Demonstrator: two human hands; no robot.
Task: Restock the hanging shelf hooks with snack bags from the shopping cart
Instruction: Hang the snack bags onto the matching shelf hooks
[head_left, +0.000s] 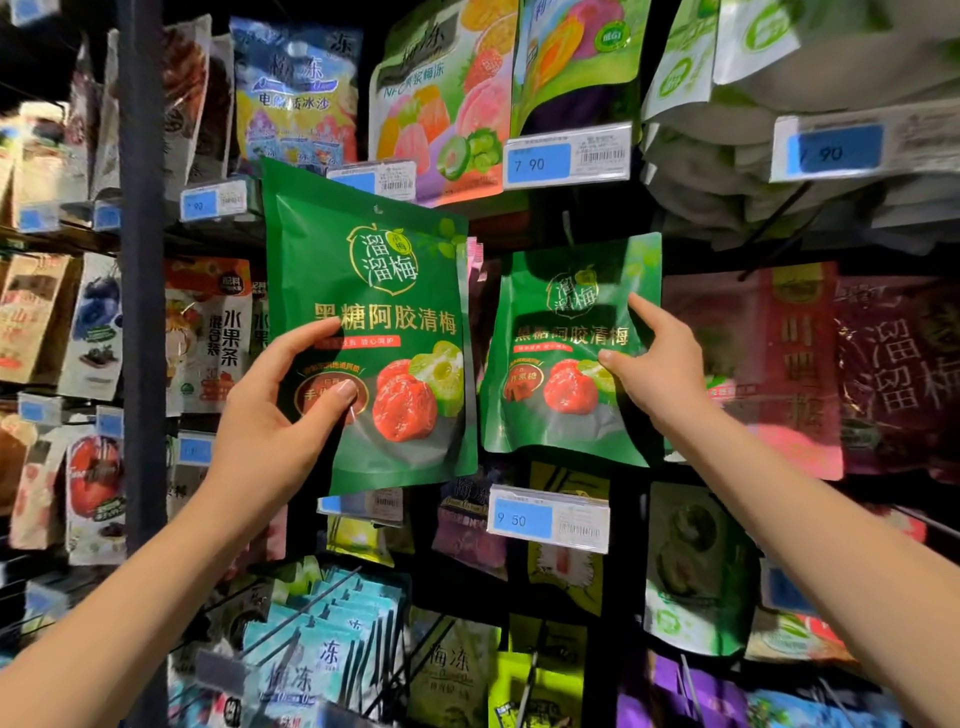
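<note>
Green plum snack bag (387, 291) is raised in front of the hanging racks, tilted a little with its top leaning left. It is gripped low on its left side by the left hand (270, 421). Two digits curl onto the front, beside the printed red plums, and the rest of the hand is behind the left edge. The bag rises well above the grip and hangs a little below it. It is glossy and flat, with gold lettering, a gold-edged emblem near the top and a picture of red and green plums.

Just to its right hangs a second green bag (550, 374) of the same design, darker in shadow. The right hand (662, 369) lies over its right edge, forefinger up and thumb on the front. The other fingers are hidden, so I cannot tell whether it clasps the bag or only touches it.

Blue price tags (566, 156) sit above and below, and dark red bags (779, 364) hang to the right.
</note>
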